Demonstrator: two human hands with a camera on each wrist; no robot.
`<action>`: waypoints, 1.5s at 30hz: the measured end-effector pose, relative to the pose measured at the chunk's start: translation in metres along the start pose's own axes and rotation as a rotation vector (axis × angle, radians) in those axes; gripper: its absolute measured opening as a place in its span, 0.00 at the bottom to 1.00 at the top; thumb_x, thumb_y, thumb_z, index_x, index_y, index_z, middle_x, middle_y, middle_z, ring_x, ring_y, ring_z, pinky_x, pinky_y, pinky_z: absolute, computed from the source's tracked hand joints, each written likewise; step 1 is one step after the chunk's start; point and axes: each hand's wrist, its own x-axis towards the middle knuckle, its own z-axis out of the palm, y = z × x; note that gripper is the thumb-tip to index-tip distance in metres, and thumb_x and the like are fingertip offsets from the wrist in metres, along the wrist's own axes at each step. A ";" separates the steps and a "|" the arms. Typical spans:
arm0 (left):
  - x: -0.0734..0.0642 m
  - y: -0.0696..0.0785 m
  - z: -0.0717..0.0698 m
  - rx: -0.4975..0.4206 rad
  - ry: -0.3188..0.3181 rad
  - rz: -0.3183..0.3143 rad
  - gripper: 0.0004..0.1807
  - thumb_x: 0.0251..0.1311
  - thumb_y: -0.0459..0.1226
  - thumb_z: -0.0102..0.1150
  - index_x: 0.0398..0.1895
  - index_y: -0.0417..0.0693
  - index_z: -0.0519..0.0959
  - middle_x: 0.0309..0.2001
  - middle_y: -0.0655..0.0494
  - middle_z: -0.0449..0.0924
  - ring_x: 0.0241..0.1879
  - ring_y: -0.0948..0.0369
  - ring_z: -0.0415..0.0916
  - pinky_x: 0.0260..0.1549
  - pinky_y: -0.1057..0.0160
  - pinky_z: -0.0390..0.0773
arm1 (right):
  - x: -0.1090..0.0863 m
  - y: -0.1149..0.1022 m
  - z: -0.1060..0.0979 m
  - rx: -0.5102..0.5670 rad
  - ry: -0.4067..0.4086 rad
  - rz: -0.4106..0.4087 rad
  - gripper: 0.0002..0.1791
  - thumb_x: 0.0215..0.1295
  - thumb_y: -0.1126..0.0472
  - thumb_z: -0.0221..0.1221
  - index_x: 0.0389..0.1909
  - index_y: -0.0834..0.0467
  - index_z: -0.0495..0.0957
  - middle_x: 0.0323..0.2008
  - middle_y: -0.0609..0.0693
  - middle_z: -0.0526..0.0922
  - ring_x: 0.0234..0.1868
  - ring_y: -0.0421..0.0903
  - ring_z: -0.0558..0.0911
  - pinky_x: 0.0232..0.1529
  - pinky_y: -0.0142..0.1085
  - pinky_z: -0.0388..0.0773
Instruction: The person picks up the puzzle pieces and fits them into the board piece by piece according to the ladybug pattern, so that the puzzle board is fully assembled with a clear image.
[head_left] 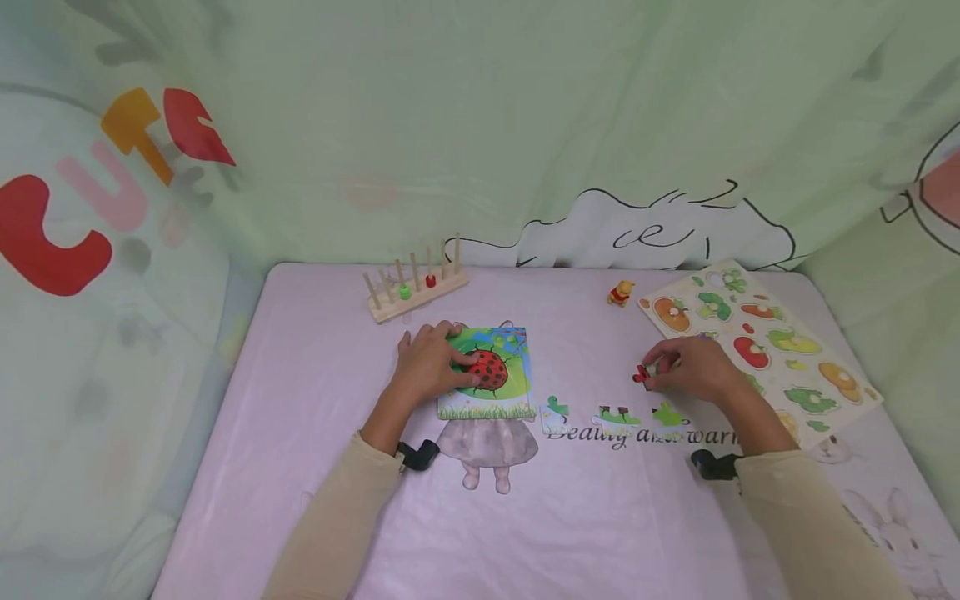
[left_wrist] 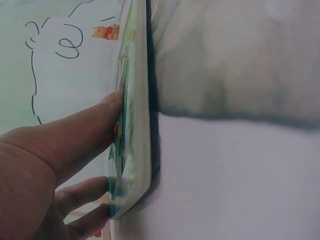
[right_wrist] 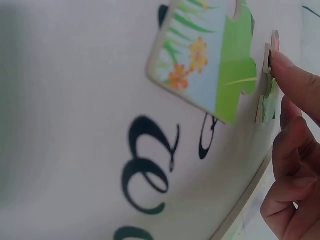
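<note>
A ladybug puzzle board (head_left: 517, 400) lies flat on the table, with a red spotted ladybug on green and a grass border. My left hand (head_left: 425, 365) rests over its left side, thumb pressing near the ladybug. Seen edge-on in the left wrist view, the board (left_wrist: 142, 150) has my thumb and two fingertips touching its picture side. To the right, my right hand (head_left: 693, 365) pinches a small red, black and green puzzle piece (head_left: 641, 375) between thumb and fingers. Below it, loose puzzle pieces (head_left: 617, 416) lie in a row; a flowered corner piece (right_wrist: 200, 60) shows large in the right wrist view.
A wooden peg rack (head_left: 420, 298) with a few green and red beads stands behind the board. A small yellow bear figure (head_left: 621, 292) sits at the back, left of a vegetable knob-puzzle board (head_left: 780, 379). Fabric walls (head_left: 480, 125) border the table.
</note>
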 end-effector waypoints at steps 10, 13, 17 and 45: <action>0.000 0.002 -0.002 0.009 -0.008 0.003 0.24 0.52 0.58 0.75 0.53 0.67 0.87 0.71 0.59 0.69 0.69 0.49 0.65 0.71 0.28 0.50 | 0.001 0.001 0.004 0.003 -0.005 -0.012 0.17 0.56 0.54 0.75 0.45 0.55 0.84 0.32 0.49 0.80 0.40 0.50 0.75 0.34 0.37 0.69; 0.000 0.003 -0.003 0.009 -0.006 0.005 0.24 0.52 0.58 0.75 0.53 0.67 0.87 0.71 0.59 0.69 0.69 0.48 0.65 0.71 0.28 0.50 | 0.001 0.002 0.005 0.004 -0.007 -0.024 0.17 0.56 0.55 0.75 0.45 0.55 0.84 0.32 0.49 0.79 0.39 0.50 0.75 0.34 0.37 0.70; 0.000 0.003 -0.003 0.010 -0.002 0.003 0.23 0.52 0.57 0.75 0.52 0.67 0.87 0.70 0.59 0.70 0.69 0.48 0.65 0.71 0.28 0.50 | 0.003 0.003 0.006 0.007 -0.015 -0.031 0.16 0.57 0.56 0.75 0.44 0.55 0.83 0.33 0.50 0.78 0.39 0.49 0.75 0.34 0.37 0.70; -0.002 0.003 -0.005 0.006 -0.009 0.001 0.23 0.53 0.57 0.75 0.53 0.66 0.87 0.72 0.59 0.69 0.70 0.48 0.64 0.71 0.27 0.50 | 0.002 0.009 0.002 0.027 0.009 -0.078 0.17 0.56 0.50 0.76 0.41 0.51 0.81 0.37 0.51 0.79 0.43 0.51 0.73 0.38 0.39 0.68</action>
